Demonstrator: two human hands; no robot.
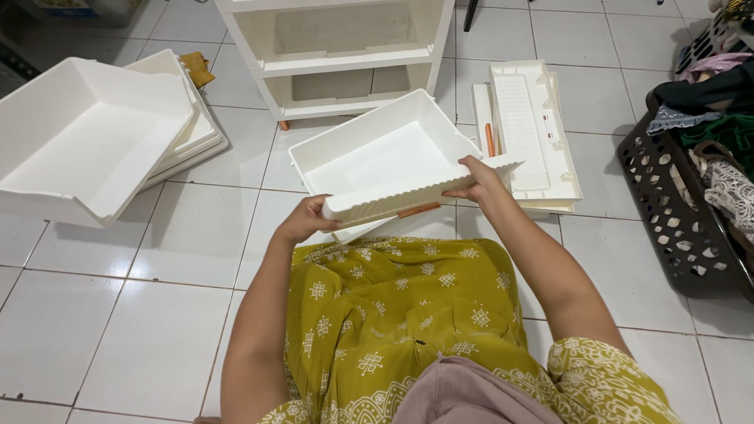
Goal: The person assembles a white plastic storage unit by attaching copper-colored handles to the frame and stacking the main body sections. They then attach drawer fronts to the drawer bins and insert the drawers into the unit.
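So you're sitting on the white tiled floor point(118, 314) with a white plastic drawer point(377, 161) held up in front of you, tilted a bit so the open top faces you and its ribbed front panel sits nearest your lap. Your left hand point(308, 220) is wrapped around the near-left corner of that drawer, fingers curled under the front edge, and your right hand point(479, 180) grips the near-right corner, thumb on top of the rim. Both hands are closed on the drawer, nothing else in them. There's a thin orange-brown handle strip point(419, 210) showing along the underside of the front panel, between your two hands. Just beyond the drawer, at the far middle, stands the white drawer frame point(345, 59) with its slots open. Off to the left, a couple more white drawers point(94, 133) lie stacked and nested at an angle on the floor, with a yellow cloth point(196, 68) peeking out behind them. To the right of the drawer you're holding, flat white plastic panels point(534, 133) lie on the tiles, with a small orange piece point(489, 139) resting on them. At the far right edge there's a dark laundry basket point(683, 220) stuffed with mixed clothes. Your lap is covered in yellow-green patterned fabric point(393, 314).
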